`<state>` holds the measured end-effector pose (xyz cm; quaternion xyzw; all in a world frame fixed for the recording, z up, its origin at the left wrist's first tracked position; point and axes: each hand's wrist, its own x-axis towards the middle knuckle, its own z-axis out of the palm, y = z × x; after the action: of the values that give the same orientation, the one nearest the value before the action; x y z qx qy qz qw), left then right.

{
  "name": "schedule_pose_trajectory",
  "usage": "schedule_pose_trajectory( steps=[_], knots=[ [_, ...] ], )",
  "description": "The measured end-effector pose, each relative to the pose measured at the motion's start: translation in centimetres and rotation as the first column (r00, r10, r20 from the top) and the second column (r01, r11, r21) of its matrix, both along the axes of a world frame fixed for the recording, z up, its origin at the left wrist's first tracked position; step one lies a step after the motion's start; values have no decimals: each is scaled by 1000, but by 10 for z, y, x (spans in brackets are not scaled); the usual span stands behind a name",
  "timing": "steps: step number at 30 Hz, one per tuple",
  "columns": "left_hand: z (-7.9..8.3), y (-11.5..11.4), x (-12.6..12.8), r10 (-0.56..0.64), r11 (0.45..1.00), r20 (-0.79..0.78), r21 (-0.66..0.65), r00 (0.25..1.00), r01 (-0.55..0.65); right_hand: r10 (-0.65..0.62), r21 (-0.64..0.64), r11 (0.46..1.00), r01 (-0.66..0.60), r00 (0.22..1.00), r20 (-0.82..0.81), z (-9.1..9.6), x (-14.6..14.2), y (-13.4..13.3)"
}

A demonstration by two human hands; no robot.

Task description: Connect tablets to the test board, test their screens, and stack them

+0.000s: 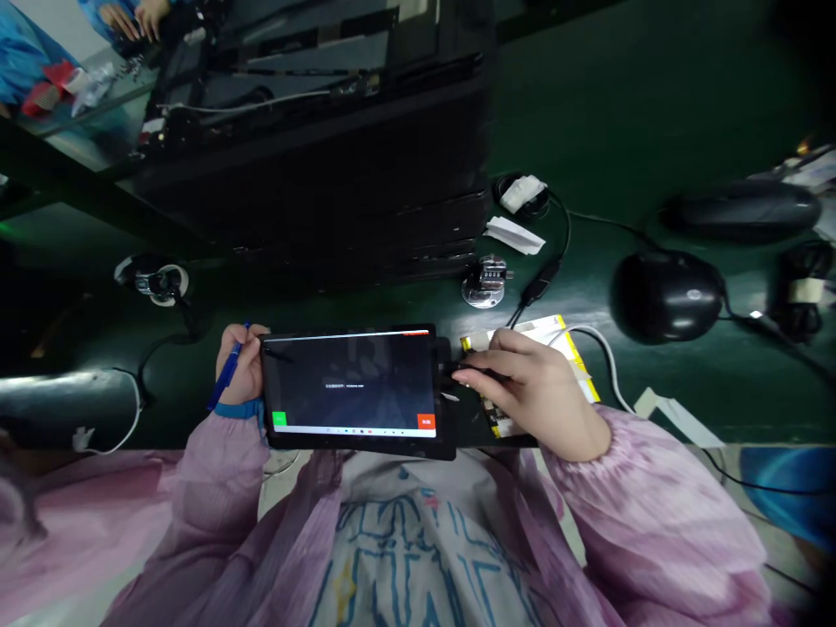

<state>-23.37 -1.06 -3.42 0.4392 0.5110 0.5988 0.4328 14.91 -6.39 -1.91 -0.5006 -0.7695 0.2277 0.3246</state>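
One tablet (353,383), lit and face up, sits at the near edge of the dark green table (627,122), directly in front of my chest. My left grip (246,370) is closed on its left edge, a blue pen (225,383) slanting across the same fingers above a blue wristband (240,409). At the opposite edge, my right grip (519,379) is pinched, thumb against fingers, on a small dark plug (449,368); whether it is seated, I cannot tell. Beneath that wrist lies a yellow-edged pack (583,359), partly hidden, a white cable (604,348) curving beside it. The screen carries a green box at lower left and a red one at lower right. Beyond stands a metal lock (487,283); a black mouse (670,296) rests farther right.
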Motion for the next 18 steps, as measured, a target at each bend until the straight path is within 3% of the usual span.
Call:
schedule_pose_trajectory(
  steps=[5,11,18],
  knots=[
    [-1,0,0,24,999,-15,-28,1000,-24,-6,-178,984,-27,983,-183,3,-4,-15],
    [1,2,0,-10,1000,24,-29,1000,10,18,-388,903,-187,917,-400,1,-6,-27],
    [1,3,0,-28,999,44,-31,999,29,-129,-437,898,-48,921,-367,-16,-13,-26]
  ],
)
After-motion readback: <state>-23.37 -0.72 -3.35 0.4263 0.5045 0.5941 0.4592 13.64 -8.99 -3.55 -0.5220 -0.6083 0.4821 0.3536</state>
